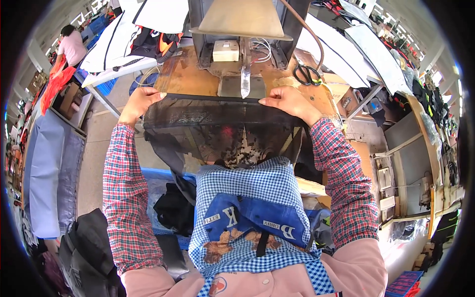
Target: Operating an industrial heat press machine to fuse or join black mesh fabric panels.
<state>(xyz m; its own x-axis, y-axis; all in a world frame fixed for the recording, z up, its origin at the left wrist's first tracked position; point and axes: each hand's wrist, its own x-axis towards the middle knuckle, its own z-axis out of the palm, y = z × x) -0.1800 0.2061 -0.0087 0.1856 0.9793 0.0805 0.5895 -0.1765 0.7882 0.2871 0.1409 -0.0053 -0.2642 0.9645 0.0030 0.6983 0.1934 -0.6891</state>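
While both hands pin the black mesh [217,113] flat on the table [185,76], left hand [140,101] and right hand [289,101] each pinch a corner; best keep that top edge taut and square under the blade [245,81].

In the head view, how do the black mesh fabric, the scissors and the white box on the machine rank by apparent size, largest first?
1. Black mesh fabric, by far the largest, stretched between both hands.
2. and 3. Scissors and white box look about alike; both are small and farther from the camera, so I would not rank them.
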